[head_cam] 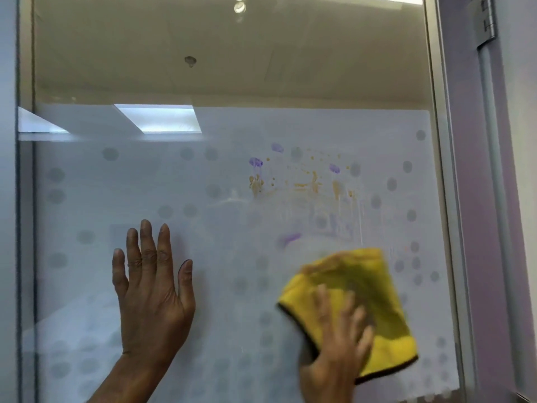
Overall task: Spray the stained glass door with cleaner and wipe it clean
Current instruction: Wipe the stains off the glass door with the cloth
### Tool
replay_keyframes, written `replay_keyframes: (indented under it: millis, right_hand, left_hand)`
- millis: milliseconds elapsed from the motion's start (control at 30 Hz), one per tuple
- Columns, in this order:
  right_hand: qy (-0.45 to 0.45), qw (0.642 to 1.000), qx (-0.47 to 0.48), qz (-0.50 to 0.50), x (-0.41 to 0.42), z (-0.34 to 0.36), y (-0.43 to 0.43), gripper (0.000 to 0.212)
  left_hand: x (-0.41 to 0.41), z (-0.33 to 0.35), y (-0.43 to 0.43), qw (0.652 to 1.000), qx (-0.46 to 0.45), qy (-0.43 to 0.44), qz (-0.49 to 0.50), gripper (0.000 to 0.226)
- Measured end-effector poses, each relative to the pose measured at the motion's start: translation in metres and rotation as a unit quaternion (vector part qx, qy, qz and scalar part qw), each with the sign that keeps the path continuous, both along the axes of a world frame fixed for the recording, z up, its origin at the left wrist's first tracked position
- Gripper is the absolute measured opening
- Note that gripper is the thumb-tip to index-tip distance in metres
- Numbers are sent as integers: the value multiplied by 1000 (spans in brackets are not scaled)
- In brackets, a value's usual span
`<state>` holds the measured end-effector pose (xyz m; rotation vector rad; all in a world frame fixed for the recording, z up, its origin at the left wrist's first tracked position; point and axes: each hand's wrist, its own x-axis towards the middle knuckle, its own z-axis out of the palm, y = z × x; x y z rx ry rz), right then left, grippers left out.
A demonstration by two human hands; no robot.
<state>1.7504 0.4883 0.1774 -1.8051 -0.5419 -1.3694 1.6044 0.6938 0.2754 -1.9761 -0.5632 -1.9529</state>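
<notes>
Two hands up on the glass door (220, 257), and one cloth between them. The left hand (152, 295) is flat against the frosted pane toward the door's left edge, palm on the glass, all five fingers spread and pointing up, thumb out to the side, holding nothing. Its forearm climbs in from the bottom edge of the door.

Over toward the right edge, the right hand (337, 344) is blurred, fingers splayed and pressed onto a single yellow cloth (377, 312) with a dark trim. The cloth is pinned flat between palm and glass rather than gripped in a fist, and it fans out above and to the right of the fingers. The two hands are well apart, with a stretch of bare frosted pane between them.

Stains now: four purple smears (255, 162) that I can count, three high up near the middle of the frosted band and one lower, just above the cloth's top left corner. Around them is a scatter of orange-brown splashes (255, 183), too many and too small to count, with thin runs trailing down from them. Below the splashes the glass looks hazy and streaked down to the cloth.

The frosted band carries a pattern of grey dots, and above it the glass is clear. One metal door frame (441, 170) runs down the right edge, with one hinge (486, 21) in the top right corner.
</notes>
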Motion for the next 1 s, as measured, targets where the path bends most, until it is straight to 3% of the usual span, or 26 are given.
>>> replay_keyframes:
  millis: [133,233,333,467,733,900,1000]
  right_hand:
    - [98,978,184,7,37,53,-35,66]
    - [113,962,244,48,50,116,-40,62]
    - [63,973,213,64,37,175,-23,62]
    - [-54,994,64,71,-20,207,29,78]
    - [-143,977,-120,104,-53,108,61,104]
    - [-111,989,-61,82,-16,39,22,87]
    - [-61,996,6,58,14,49,-5,79]
  left_hand:
    - [0,-1,0,1000,-1,4,4,66]
    - [1,-1,0,1000,-3,8,10,66]
    - [1,-1,0,1000,-4,5,7,67]
    - [2,-1,0,1000,-5,3,9,66]
    - [0,-1,-1,1000,-10,-3,-2,63]
    - [0,-1,-3,1000,-13,-7,-1,63]
    - [1,0,-3,1000,-21,-3,-5,65]
